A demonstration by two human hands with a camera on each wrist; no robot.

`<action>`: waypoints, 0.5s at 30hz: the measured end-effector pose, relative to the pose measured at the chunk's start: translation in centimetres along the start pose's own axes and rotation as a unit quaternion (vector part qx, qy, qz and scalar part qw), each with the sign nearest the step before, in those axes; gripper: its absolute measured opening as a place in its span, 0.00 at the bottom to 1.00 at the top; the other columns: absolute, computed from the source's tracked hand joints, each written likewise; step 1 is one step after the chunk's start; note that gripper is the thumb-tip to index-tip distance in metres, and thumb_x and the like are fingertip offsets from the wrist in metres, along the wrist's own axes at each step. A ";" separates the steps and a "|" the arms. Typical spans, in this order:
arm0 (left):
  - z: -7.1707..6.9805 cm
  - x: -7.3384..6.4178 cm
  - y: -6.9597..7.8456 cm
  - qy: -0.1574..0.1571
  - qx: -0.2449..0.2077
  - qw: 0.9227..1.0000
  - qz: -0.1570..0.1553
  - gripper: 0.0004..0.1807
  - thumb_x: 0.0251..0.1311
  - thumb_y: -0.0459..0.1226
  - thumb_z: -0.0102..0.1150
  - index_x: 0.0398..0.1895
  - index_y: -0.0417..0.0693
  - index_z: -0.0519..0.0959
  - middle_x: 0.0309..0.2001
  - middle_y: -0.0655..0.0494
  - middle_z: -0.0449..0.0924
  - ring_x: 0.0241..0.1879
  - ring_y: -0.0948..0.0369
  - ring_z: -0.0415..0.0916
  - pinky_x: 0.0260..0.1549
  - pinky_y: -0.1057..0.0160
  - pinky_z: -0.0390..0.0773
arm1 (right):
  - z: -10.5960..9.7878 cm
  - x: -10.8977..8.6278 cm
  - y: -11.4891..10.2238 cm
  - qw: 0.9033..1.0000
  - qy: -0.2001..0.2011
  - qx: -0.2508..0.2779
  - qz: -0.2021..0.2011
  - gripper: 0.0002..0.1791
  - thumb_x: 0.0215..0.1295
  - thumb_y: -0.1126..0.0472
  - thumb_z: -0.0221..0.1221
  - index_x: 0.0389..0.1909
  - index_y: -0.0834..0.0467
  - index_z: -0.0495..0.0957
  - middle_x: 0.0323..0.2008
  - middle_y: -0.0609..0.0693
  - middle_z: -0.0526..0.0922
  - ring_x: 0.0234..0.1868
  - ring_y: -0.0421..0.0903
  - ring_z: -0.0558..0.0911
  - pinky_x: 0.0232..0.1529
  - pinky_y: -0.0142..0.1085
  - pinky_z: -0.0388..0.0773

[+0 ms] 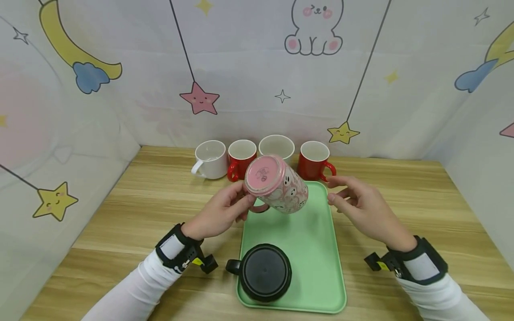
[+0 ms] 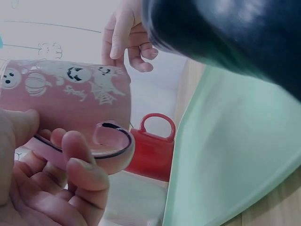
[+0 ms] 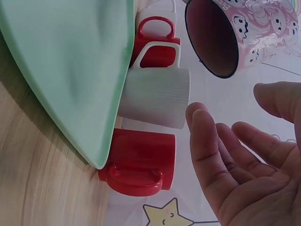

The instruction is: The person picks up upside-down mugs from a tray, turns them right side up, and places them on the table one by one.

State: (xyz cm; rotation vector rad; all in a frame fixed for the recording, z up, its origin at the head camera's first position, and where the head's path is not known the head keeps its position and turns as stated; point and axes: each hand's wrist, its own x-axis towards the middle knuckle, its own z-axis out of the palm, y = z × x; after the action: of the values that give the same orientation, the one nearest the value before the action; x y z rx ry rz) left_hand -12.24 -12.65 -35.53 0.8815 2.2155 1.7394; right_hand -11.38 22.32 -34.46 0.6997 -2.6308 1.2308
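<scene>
A pink mug with white ghost and pumpkin figures [image 1: 287,187] is held tilted above the green tray [image 1: 317,249], its base turned up toward the head camera. My left hand [image 1: 221,209] grips it by its handle side, the fingers around the handle [image 2: 115,157] in the left wrist view. To the right of the mug, my right hand [image 1: 361,207] is apart from it, fingers loosely bent and holding nothing. The mug's dark-rimmed mouth [image 3: 211,40] faces the tray side in the right wrist view. A black mug [image 1: 266,273] stands upside down on the tray's near left part.
Behind the tray stand a white mug [image 1: 211,159], a red mug [image 1: 242,156], a ribbed white mug [image 3: 155,94] and another red mug [image 1: 313,161], all upright in a row. A patterned cloth [image 1: 249,58] hangs behind the wooden table [image 1: 160,196].
</scene>
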 end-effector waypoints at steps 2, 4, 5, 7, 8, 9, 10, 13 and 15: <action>0.0 0.0 0.1 0.007 -0.002 1.000 0.009 0.10 0.75 0.35 0.50 0.55 0.44 0.73 0.28 0.44 0.73 0.25 0.49 0.71 0.21 0.60 0.75 | 0.0 0.1 -0.1 1.000 -0.001 0.005 0.002 0.22 0.70 0.57 0.61 0.62 0.58 0.75 0.54 0.52 0.80 0.40 0.42 0.84 0.34 0.35 0.82; 0.1 0.1 0.1 0.014 -0.004 1.000 0.018 0.10 0.75 0.35 0.49 0.54 0.44 0.73 0.28 0.43 0.72 0.24 0.49 0.70 0.21 0.60 0.74 | 0.0 0.1 -0.3 1.000 -0.003 0.011 0.002 0.22 0.70 0.57 0.61 0.62 0.58 0.75 0.54 0.51 0.80 0.41 0.42 0.84 0.35 0.35 0.82; 0.2 0.2 0.1 0.017 -0.004 1.000 0.023 0.10 0.75 0.35 0.49 0.54 0.44 0.73 0.28 0.43 0.72 0.24 0.50 0.70 0.21 0.60 0.74 | 0.0 0.1 -0.3 1.000 -0.004 0.014 0.002 0.21 0.70 0.57 0.61 0.62 0.57 0.75 0.54 0.51 0.80 0.41 0.42 0.84 0.35 0.35 0.82; 0.3 0.3 0.1 0.022 -0.006 0.999 0.034 0.10 0.75 0.34 0.48 0.55 0.44 0.73 0.29 0.42 0.72 0.24 0.51 0.70 0.21 0.60 0.74 | 0.1 0.1 -0.4 1.000 -0.007 0.021 0.002 0.21 0.70 0.58 0.61 0.62 0.57 0.75 0.54 0.50 0.79 0.41 0.42 0.84 0.35 0.35 0.82; 0.4 0.3 0.2 0.024 -0.007 0.999 0.039 0.11 0.75 0.34 0.48 0.56 0.44 0.73 0.30 0.43 0.72 0.25 0.52 0.70 0.21 0.60 0.74 | 0.1 0.1 -0.5 1.000 -0.009 0.026 0.003 0.21 0.70 0.58 0.60 0.62 0.57 0.74 0.53 0.50 0.79 0.41 0.42 0.84 0.35 0.35 0.82; 0.4 0.4 0.2 0.026 -0.010 0.999 0.046 0.12 0.75 0.34 0.48 0.57 0.44 0.72 0.31 0.43 0.72 0.25 0.53 0.70 0.22 0.61 0.73 | 0.1 0.1 -0.5 0.999 -0.011 0.031 0.005 0.21 0.70 0.58 0.60 0.63 0.56 0.74 0.53 0.50 0.79 0.41 0.42 0.84 0.35 0.36 0.82; 0.5 0.5 0.2 0.027 -0.013 0.998 0.053 0.12 0.75 0.34 0.48 0.58 0.44 0.72 0.31 0.43 0.72 0.25 0.53 0.70 0.22 0.61 0.74 | 0.1 0.1 -0.6 0.999 -0.013 0.036 0.007 0.22 0.70 0.58 0.60 0.63 0.57 0.74 0.53 0.50 0.79 0.41 0.42 0.84 0.35 0.36 0.82; 0.6 0.7 0.4 0.029 -0.022 0.997 0.073 0.14 0.75 0.32 0.47 0.60 0.43 0.71 0.35 0.45 0.72 0.26 0.53 0.70 0.23 0.61 0.74 | 0.2 0.1 -0.8 0.998 -0.019 0.058 0.013 0.23 0.70 0.59 0.60 0.64 0.58 0.73 0.53 0.51 0.79 0.40 0.43 0.84 0.35 0.38 0.83; 0.8 0.8 0.5 0.029 -0.030 0.995 0.087 0.15 0.75 0.31 0.46 0.61 0.42 0.70 0.39 0.46 0.74 0.26 0.53 0.71 0.23 0.60 0.74 | 0.3 0.2 -1.0 0.997 -0.023 0.074 0.014 0.24 0.70 0.60 0.61 0.65 0.60 0.72 0.53 0.51 0.79 0.39 0.45 0.85 0.34 0.39 0.83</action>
State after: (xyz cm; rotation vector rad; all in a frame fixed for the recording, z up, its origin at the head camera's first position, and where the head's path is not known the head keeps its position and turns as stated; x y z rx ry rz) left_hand -12.37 -11.48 -35.07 1.0516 2.1674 1.9212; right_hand -11.02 21.44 -33.93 0.7252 -2.6147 1.4468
